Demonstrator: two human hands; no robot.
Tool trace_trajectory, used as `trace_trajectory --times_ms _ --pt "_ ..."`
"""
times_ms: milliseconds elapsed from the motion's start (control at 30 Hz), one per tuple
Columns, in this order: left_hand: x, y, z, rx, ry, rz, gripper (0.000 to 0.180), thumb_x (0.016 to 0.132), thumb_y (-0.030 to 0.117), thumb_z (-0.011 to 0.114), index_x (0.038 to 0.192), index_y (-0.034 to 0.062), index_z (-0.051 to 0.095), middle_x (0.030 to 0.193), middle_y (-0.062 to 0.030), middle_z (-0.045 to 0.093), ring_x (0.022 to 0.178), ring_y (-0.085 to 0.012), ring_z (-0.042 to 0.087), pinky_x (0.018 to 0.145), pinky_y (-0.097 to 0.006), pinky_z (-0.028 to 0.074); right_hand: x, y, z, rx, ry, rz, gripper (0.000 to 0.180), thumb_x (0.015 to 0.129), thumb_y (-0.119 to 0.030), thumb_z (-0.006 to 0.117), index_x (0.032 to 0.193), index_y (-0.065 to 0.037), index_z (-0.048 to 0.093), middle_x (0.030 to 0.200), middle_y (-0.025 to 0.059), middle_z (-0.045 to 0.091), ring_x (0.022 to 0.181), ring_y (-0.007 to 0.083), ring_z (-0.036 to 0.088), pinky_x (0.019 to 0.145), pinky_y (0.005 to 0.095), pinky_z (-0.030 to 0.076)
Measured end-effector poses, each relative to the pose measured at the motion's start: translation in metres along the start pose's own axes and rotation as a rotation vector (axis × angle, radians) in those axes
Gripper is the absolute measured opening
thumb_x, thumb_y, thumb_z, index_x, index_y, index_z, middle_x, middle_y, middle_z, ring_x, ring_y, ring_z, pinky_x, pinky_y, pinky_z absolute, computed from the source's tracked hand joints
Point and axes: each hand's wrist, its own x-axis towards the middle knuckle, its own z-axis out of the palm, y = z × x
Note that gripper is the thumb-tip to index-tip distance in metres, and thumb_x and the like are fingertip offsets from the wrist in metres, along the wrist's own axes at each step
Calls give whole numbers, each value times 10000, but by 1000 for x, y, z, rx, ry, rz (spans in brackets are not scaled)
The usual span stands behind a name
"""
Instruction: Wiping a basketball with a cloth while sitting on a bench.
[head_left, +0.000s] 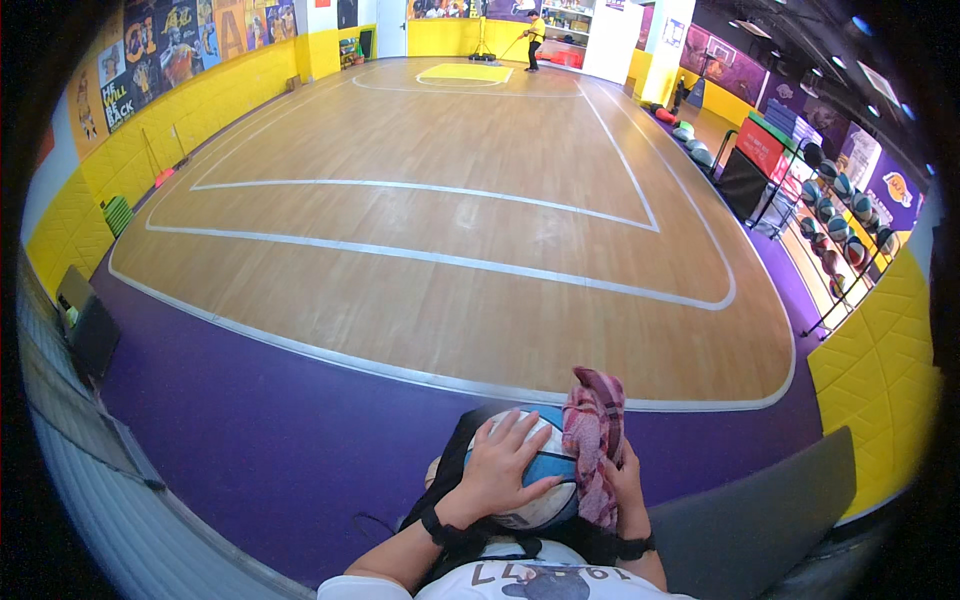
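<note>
Ball, blue and white, lower centre of frame; best held steady. Cloth, red plaid, against its right side; better flattened to the curve. Left hand, fingers spread over the ball, bracing it. Right hand, gripping the cloth; fingertips partly hidden.

Bright, fairly even indoor light, bent at the rim by a fisheye view.

From where I stand, ceiling lamps glare at two o'clock, with bluish flares near them, and the wood floor gives back pale, soft gleams just above centre. A white panel toward one o'clock is nearly washed out. The left hand at six o'clock looks fairly crisp; the far person toward twelve is small and soft. Floor lines bow, and blackness swallows the corners.
</note>
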Motion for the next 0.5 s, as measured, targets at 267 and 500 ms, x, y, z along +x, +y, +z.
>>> trace_trajectory --times_ms 267,500 --pt "-6 -4 -6 31 22 9 724 689 465 746 1258 48 584 1338 -192 540 1278 -398 471 1026 -555 346 -27 -27 24 -532 -81 -523 561 770 -133 703 1292 -6 542 1258 207 565 1193 347 544 1009 401 428" --pt "-4 -11 -4 -20 24 14 702 726 458 734 1302 90 574 1380 -173 520 1283 -381 475 1042 -541 332 -34 -27 25 -480 -36 -461 531 760 -97 680 1258 17 537 1237 210 569 1181 314 550 1006 378 419"
